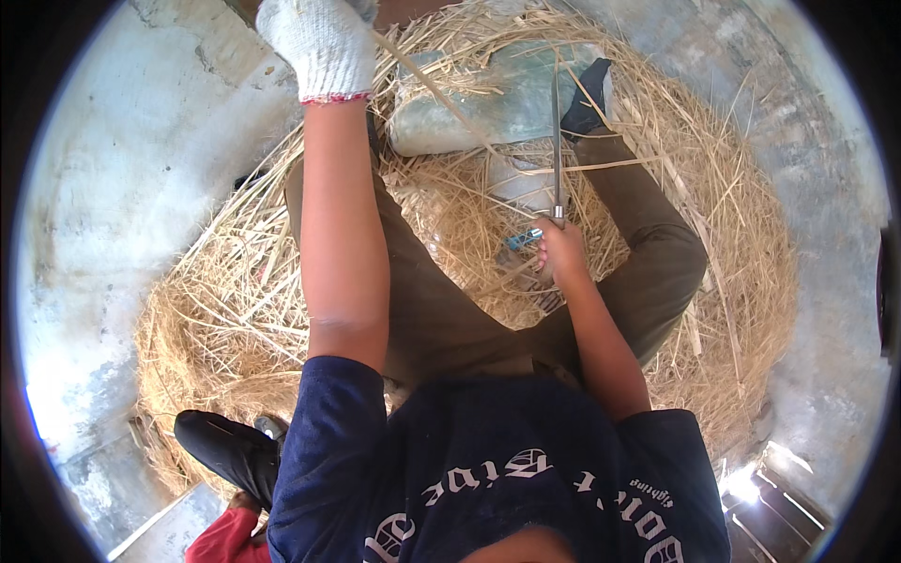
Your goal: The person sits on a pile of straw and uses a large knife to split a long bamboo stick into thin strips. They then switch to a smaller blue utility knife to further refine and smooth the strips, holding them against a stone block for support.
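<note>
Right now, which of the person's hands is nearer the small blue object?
Right. The right hand, gripping a long-bladed tool, is immediately beside the small blue object, on its right; the gloved left hand is much farther off, forward and left.

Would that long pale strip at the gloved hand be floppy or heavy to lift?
The pale strip would probably feel springy rather than floppy, since it runs nearly straight from the gloved left hand. It is likely light, being thin for its length. It might snag if pushed, as its lower end shows against tangled shavings.
</note>
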A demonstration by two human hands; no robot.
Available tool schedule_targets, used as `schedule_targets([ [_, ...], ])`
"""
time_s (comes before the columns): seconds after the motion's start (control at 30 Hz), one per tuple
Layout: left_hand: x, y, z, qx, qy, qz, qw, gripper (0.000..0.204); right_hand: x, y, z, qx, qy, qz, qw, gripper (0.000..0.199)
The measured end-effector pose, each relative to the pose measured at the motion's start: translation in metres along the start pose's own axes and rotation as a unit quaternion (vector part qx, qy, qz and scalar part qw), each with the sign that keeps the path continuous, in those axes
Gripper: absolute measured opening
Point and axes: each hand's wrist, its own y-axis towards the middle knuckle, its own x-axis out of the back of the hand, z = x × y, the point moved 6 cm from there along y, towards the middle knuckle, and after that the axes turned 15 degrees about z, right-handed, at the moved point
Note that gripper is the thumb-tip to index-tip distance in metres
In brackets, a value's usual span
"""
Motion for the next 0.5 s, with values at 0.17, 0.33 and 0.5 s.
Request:
schedule_targets([
  [0.17, 0.000, -0.009, -0.024, -0.018, 0.050, -0.023, 0.998, 0.057, -0.010, 0.017, -0.025, -0.015, -0.066, 0.019, 0.998, 0.024],
  [0.33, 0.040, -0.003, -0.124, -0.103, 0.003, 0.140, 0.985, 0.051, -0.009, 0.030, -0.064, -0.063, -0.154, -0.028, 0.986, 0.025],
  [0.5, 0.072, -0.056, -0.250, -0.210, -0.003, 0.232, 0.950, 0.069, -0.002, 0.044, -0.070, -0.087, -0.092, -0.040, 0.991, 0.016],
])
